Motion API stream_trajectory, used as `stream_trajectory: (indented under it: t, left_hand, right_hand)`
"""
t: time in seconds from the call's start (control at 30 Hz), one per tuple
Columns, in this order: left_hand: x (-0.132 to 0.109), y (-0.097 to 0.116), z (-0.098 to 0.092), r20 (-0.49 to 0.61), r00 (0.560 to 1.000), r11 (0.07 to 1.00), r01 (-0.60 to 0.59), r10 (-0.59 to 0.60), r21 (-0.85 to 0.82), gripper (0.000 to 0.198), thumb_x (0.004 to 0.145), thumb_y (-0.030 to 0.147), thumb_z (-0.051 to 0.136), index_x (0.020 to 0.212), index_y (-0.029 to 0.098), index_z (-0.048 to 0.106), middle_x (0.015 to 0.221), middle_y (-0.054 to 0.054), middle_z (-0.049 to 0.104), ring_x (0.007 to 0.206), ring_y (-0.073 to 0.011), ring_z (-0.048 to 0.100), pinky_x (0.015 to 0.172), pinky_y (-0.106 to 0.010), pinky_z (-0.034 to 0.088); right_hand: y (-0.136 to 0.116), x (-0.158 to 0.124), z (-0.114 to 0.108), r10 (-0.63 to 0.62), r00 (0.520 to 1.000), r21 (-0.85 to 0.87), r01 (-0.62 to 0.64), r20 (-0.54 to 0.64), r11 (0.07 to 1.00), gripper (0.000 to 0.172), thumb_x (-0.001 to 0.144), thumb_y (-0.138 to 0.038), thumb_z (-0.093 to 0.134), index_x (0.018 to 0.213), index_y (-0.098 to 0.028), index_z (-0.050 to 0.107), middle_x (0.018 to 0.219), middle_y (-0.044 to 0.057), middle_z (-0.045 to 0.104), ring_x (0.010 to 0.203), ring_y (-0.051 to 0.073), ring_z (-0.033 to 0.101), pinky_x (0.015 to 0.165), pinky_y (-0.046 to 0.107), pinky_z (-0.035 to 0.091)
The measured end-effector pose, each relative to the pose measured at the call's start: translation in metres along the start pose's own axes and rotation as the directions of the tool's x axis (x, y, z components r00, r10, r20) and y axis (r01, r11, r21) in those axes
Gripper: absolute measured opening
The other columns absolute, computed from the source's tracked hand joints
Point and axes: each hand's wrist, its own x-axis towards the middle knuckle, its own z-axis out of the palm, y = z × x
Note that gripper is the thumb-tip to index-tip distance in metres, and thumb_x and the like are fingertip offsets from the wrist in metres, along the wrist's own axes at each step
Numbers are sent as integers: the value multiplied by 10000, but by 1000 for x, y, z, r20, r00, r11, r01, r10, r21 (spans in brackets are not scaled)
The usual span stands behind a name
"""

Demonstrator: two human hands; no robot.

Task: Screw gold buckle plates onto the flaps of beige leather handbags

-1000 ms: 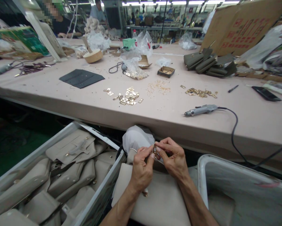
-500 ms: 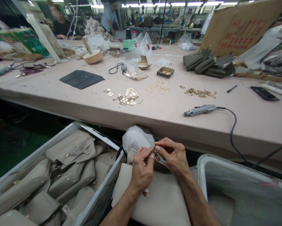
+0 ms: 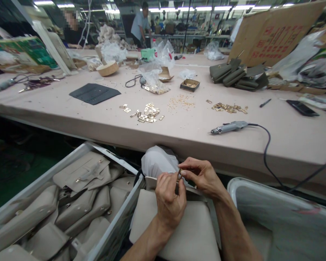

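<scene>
A beige bag (image 3: 190, 228) lies across my lap under both forearms. Over its far edge, my left hand (image 3: 169, 197) is closed, its thumb and forefinger pinching a small gold metal fitting (image 3: 179, 175). From the other side my right hand (image 3: 203, 177) pinches the same fitting between thumb and fingertips. The fingers cover most of it, so its exact shape cannot be made out.
At left a white bin (image 3: 116, 154) holds several beige bags; another bin (image 3: 233, 185) stands at right. On the table (image 3: 97, 117) lie a corded electric screwdriver (image 3: 229, 127), gold plates (image 3: 149, 114), tiny gold parts (image 3: 180, 102) and a dark panel (image 3: 94, 93). People are farther back.
My left hand has turned, its back now more towards me and its fingers more curled. Both hands stay together at the small fitting. A person in the background stands more upright.
</scene>
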Motion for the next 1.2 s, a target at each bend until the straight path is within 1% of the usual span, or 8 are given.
stream_trajectory:
  t: [0.07, 0.13, 0.37, 0.47, 0.6, 0.7, 1.03, 1.2]
  left_hand:
    - [-1, 0, -1, -2, 1000, 1000, -8, 8, -4, 185, 878, 42, 602, 1035, 137, 627, 881, -104, 691, 862, -251, 659, 895, -467, 499]
    - [-2, 0, -1, 7, 1000, 1000, -18, 18, -10, 186, 875, 34, 603, 1032, 131, 630, 880, -105, 690, 861, -248, 658, 906, -472, 493]
    - [-3, 3, -5, 44, 999, 999, -13, 15, -36, 158, 901, 54, 578, 1014, 142, 643, 880, -93, 687, 853, -233, 661, 950, -474, 479]
    - [-3, 4, -6, 52, 999, 999, -8, 10, -36, 150, 904, 56, 562, 987, 154, 641, 867, -83, 685, 844, -229, 663, 952, -468, 479]
    - [-3, 1, -5, 20, 1000, 999, -19, 19, -30, 186, 895, 57, 578, 1048, 146, 636, 892, -93, 694, 862, -235, 669, 963, -466, 482]
    - [-4, -1, -3, 14, 1000, 1000, -12, 12, -25, 188, 891, 53, 581, 1047, 144, 634, 898, -99, 698, 869, -240, 672, 964, -468, 483]
    - [-2, 0, -1, 2, 1000, 1000, 15, -15, -7, 146, 895, 49, 584, 1012, 107, 650, 861, -124, 696, 852, -256, 668, 931, -492, 491]
    - [-2, 1, -4, 15, 999, 999, 33, -33, -7, 134, 916, 77, 578, 1018, 99, 662, 882, -128, 697, 878, -261, 655, 944, -483, 475]
  right_hand:
    - [-2, 4, -11, -8, 991, 21, 5, 137, 1000, 255, 885, -326, 751, 1086, -171, 772, 942, 68, 658, 856, 162, 596, 745, 269, 465]
    - [-4, 9, -19, -6, 975, 39, -3, 224, 999, 259, 869, -328, 769, 1065, -159, 768, 942, 66, 655, 846, 157, 586, 740, 264, 459]
    - [-9, 26, -30, 12, 916, 40, -30, 402, 999, 250, 839, -365, 781, 945, -140, 757, 856, 52, 638, 752, 144, 578, 673, 244, 489]
    - [-11, 30, -32, 11, 901, 31, -27, 433, 999, 258, 828, -379, 787, 925, -141, 762, 841, 53, 643, 739, 143, 580, 660, 242, 508]
    - [-9, 29, -29, 18, 917, 96, -61, 399, 994, 282, 822, -377, 799, 962, -135, 772, 851, 60, 650, 702, 127, 572, 639, 237, 504]
    - [-4, 26, -26, 0, 939, 107, -40, 344, 993, 295, 816, -371, 809, 1011, -151, 784, 867, 60, 650, 715, 128, 580, 637, 236, 491]
    - [-7, 15, -12, -34, 986, -46, 43, 166, 998, 216, 868, -322, 760, 1012, -168, 803, 842, 58, 662, 750, 139, 564, 639, 246, 408]
    - [-8, 12, -4, -46, 995, -35, 49, 85, 998, 145, 869, -281, 751, 947, -170, 803, 851, 57, 675, 762, 145, 586, 657, 256, 425]
